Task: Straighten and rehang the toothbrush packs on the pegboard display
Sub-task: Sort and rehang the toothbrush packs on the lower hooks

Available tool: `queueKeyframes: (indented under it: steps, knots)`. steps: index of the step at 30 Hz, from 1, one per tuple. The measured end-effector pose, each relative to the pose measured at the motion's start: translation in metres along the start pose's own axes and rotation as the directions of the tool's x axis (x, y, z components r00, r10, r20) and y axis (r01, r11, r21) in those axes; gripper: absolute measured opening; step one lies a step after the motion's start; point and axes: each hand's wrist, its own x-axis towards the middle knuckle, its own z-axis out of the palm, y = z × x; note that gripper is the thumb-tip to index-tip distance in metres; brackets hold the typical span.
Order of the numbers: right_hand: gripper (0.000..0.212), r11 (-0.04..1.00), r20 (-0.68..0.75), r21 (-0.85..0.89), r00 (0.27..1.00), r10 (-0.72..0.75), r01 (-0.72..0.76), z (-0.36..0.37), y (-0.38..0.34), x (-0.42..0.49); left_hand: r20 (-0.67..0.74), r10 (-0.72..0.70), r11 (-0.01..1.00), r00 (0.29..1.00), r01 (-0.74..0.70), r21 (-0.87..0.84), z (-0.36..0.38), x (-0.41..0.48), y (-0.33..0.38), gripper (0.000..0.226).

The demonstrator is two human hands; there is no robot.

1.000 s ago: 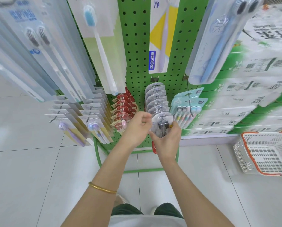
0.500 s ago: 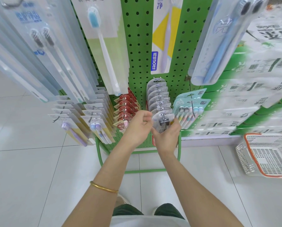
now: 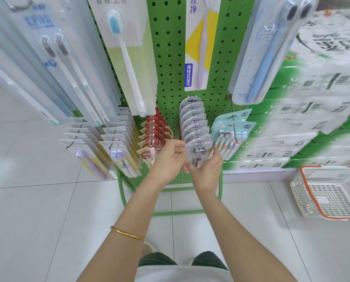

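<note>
- The green pegboard [image 3: 170, 58] stands upright on a green wire base [image 3: 178, 213], which rests on the white tiled floor [image 3: 37, 210].
- A peg just above the fingers [image 3: 178, 145] carries a row of round-topped clear toothbrush packs [image 3: 193, 119]; the front pack [image 3: 198, 149] sits between the fingers.
- Red packs [image 3: 155, 131] hang just left of the fingers, teal multi-brush packs [image 3: 233, 129] just right.
- White-and-yellow packs [image 3: 117, 143] hang farther left.
- A white basket [image 3: 300, 194] with an orange rim sits on the floor, well to the right.
</note>
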Motion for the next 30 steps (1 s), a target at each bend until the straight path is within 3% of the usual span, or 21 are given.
queueKeyframes:
  steps: [4,10,12,16,22,30]
  knots:
    - [0.094,0.998,-0.023,-0.011,0.998,-0.065,0.065,-0.009,0.005,-0.01,-0.031,0.003,0.999,1.0,-0.004,-0.038,0.002,-0.008,-0.004,0.024]
    - [0.044,0.966,-0.099,0.005,0.961,-0.257,0.258,-0.027,0.0,-0.033,-0.182,-0.05,0.984,0.982,0.017,-0.179,0.0,-0.024,-0.025,0.024]
    - [0.031,0.945,-0.041,0.053,0.947,-0.319,0.321,-0.029,-0.012,-0.036,-0.247,-0.062,0.974,0.967,0.005,-0.227,-0.004,-0.032,-0.031,0.026]
    - [0.03,0.928,0.163,0.132,0.916,-0.366,0.347,-0.017,-0.045,-0.036,-0.341,-0.112,0.958,0.933,0.011,-0.286,-0.023,-0.041,-0.044,0.028]
    - [0.033,0.95,0.309,0.045,0.9,-0.308,0.31,0.011,-0.09,-0.016,-0.309,-0.103,0.961,0.945,0.015,-0.276,-0.065,-0.038,-0.055,0.025]
    - [0.018,0.97,0.363,-0.057,0.91,-0.2,0.236,0.032,-0.107,-0.016,-0.177,-0.084,0.963,0.981,0.034,-0.268,-0.101,-0.03,-0.064,0.023]
